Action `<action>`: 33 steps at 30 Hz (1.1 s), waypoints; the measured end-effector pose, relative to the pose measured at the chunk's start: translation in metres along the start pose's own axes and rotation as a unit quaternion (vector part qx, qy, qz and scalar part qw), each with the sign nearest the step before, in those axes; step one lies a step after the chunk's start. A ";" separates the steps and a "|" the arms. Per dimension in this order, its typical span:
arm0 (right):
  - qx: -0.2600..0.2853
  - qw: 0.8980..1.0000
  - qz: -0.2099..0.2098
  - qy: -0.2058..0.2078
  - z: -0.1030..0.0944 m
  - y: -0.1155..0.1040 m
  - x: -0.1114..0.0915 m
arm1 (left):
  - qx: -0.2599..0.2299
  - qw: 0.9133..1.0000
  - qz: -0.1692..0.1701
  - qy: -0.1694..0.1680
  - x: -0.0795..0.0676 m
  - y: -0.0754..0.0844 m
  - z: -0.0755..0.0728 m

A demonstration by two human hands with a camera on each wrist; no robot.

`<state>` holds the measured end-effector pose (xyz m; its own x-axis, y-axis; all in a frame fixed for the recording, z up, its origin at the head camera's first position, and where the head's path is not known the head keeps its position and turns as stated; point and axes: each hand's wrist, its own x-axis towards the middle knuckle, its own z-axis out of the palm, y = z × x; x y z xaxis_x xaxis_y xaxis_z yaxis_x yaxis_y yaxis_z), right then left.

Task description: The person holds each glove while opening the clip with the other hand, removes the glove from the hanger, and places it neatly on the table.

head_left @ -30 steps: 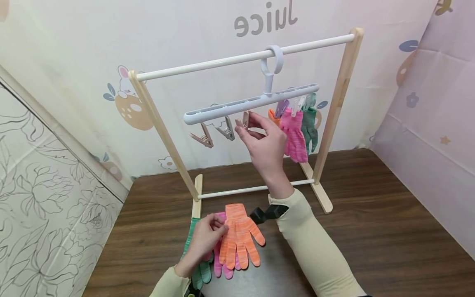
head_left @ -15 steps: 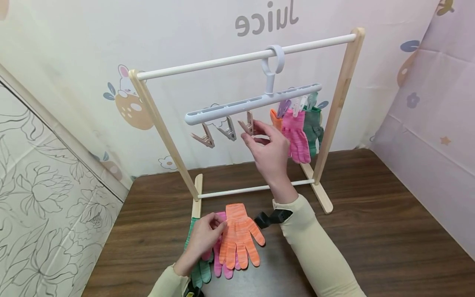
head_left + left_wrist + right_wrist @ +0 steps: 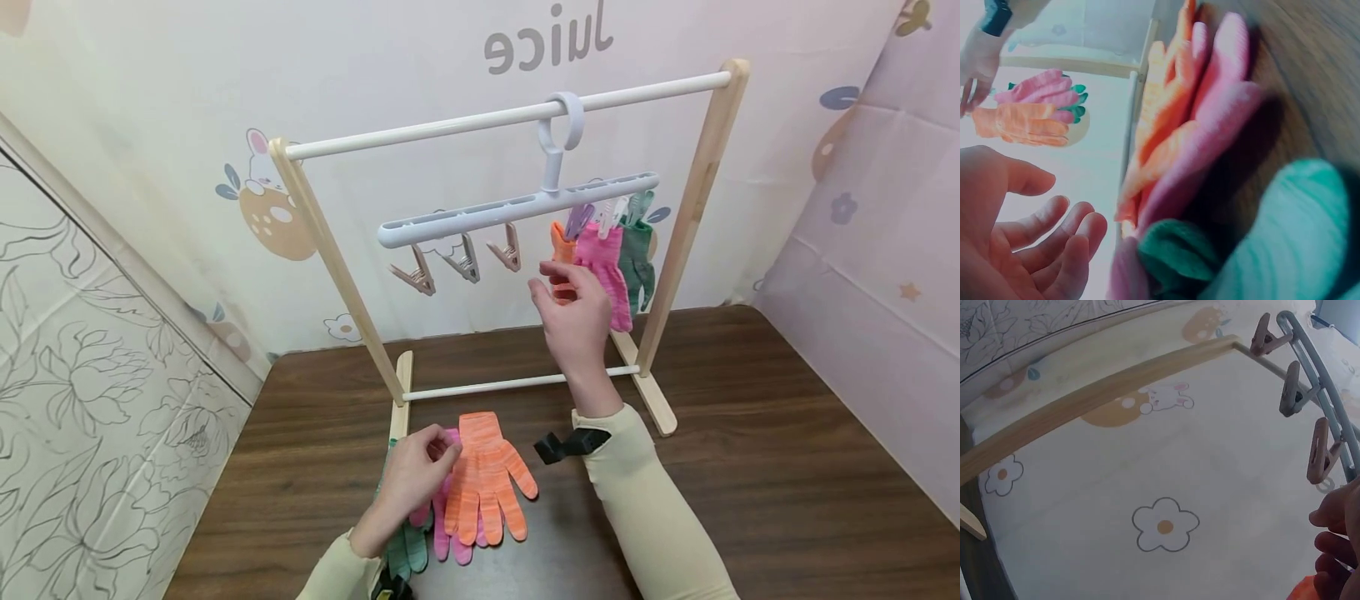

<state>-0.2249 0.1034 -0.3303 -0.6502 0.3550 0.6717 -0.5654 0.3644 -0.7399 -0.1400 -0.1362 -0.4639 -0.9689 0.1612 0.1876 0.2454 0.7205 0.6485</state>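
Lower left of centre, the left hand, fingers slack, gripping nothing; upper centre, three clips dangle; lower centre, an orange glove; right of centre, the right hand, loosely bent, holding nothing, before pegged gloves.

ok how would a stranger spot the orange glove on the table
Find the wooden rack on the brown table. In front of its low white bar, by the left hand, lies the orange glove. It lies on top, partly covering the pink glove, with the green glove farther left.
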 end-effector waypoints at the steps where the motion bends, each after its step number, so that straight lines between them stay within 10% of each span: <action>1: -0.004 1.000 0.003 0.007 -0.001 0.003 0.000 | -0.002 1.000 0.001 -0.003 0.000 0.001 -0.001; 12: -0.043 0.995 0.030 0.083 -0.012 0.030 0.002 | -0.037 0.999 0.008 -0.015 0.001 0.007 -0.007; 33: -0.068 0.994 0.068 0.045 -0.014 0.062 -0.006 | -0.096 0.995 0.023 0.004 0.013 0.017 -0.013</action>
<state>-0.2490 0.1357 -0.3797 -0.6648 0.4827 0.5702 -0.3969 0.4185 -0.8169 -0.1476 -0.1306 -0.4411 -0.9564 0.1852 0.2260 0.2919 0.5698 0.7682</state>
